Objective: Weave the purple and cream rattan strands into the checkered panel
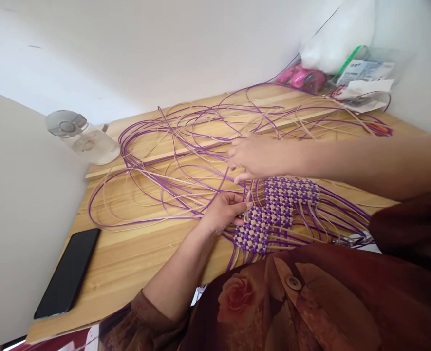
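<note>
A purple and beige woven piece [279, 204] lies at the table's near edge, with many long cords [178, 131] running out from it. My left hand [228, 212] pinches the woven piece at its left edge, thumb and fingers closed on it where cords come out. Above and to the right, my right hand [253, 156] hovers over the cords, its fingers spread and slightly curled. A purple cord passes close to its fingertips; I cannot make out a grip on it.
A black phone [68, 273] lies at the left edge of the wooden table [135, 263]. A clear bottle with a grey lid [87, 136] stands at the back left. Plastic bags [303, 78], papers [368, 73] and orange-handled scissors [379, 128] are at the back right.
</note>
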`<state>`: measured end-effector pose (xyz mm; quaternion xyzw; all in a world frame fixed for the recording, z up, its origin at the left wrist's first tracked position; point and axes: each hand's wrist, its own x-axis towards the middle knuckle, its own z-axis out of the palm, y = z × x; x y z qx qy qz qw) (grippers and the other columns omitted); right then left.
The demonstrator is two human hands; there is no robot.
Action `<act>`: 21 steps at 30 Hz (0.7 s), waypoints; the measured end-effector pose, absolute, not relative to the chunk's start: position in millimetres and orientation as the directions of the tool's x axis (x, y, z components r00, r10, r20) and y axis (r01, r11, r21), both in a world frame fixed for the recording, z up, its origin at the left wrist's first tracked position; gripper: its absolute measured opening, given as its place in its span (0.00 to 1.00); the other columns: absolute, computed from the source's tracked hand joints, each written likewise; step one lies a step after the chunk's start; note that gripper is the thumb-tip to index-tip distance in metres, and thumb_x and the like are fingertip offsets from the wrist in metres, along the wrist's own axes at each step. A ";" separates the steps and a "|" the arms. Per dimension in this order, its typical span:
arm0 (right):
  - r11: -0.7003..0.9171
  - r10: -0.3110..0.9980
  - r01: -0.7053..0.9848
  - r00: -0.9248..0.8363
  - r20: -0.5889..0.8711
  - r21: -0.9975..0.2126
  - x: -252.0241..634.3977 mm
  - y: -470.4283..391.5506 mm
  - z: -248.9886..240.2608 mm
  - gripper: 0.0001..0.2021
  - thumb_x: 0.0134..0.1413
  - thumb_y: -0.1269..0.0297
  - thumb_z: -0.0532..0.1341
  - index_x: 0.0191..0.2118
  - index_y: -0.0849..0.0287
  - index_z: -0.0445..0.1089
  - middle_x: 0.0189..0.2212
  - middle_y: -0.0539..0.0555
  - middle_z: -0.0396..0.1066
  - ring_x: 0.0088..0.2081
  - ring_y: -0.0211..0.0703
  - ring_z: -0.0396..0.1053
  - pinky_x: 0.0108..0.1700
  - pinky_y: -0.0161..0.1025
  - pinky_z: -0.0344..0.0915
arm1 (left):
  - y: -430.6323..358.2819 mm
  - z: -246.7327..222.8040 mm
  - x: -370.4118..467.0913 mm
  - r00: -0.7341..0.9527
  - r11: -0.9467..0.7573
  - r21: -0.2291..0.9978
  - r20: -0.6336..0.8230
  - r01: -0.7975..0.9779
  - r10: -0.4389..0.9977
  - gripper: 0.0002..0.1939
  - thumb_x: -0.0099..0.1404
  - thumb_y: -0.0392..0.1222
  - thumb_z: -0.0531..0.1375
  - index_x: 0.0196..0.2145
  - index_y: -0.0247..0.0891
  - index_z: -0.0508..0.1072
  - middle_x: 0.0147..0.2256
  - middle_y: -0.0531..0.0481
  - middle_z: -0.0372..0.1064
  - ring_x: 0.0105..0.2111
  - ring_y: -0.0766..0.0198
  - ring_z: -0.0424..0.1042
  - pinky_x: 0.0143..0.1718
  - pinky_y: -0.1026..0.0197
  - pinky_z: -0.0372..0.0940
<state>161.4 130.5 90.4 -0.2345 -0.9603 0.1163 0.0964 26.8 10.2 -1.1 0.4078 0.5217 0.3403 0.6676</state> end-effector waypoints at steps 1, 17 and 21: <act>0.888 0.440 0.414 -0.892 0.107 -0.200 164.1 127.5 91.5 0.07 0.50 0.62 0.66 0.30 0.61 0.73 0.32 0.55 0.73 0.45 0.50 0.66 0.52 0.48 0.57 | 10.2 -1.2 26.7 0.229 0.435 0.900 -0.417 -0.034 0.880 0.19 0.47 0.50 0.70 0.27 0.32 0.72 0.22 0.56 0.64 0.17 0.77 0.63 0.18 0.72 0.63; 0.879 0.160 0.178 -0.984 -0.077 -0.443 152.6 100.2 66.0 0.07 0.53 0.73 0.58 0.29 0.61 0.74 0.25 0.51 0.72 0.28 0.35 0.65 0.32 0.32 0.55 | 8.9 -6.0 28.0 0.201 0.363 0.923 -0.334 -0.129 0.921 0.21 0.45 0.44 0.72 0.37 0.35 0.75 0.31 0.53 0.71 0.25 0.72 0.67 0.21 0.71 0.65; 0.879 0.128 0.122 -0.992 -0.020 -0.461 152.4 103.8 57.8 0.08 0.53 0.73 0.58 0.29 0.61 0.74 0.25 0.50 0.71 0.29 0.35 0.66 0.32 0.32 0.55 | 7.8 -5.7 27.2 0.210 0.429 0.880 -0.389 -0.202 0.897 0.20 0.44 0.43 0.73 0.35 0.34 0.75 0.31 0.53 0.71 0.27 0.71 0.69 0.26 0.68 0.69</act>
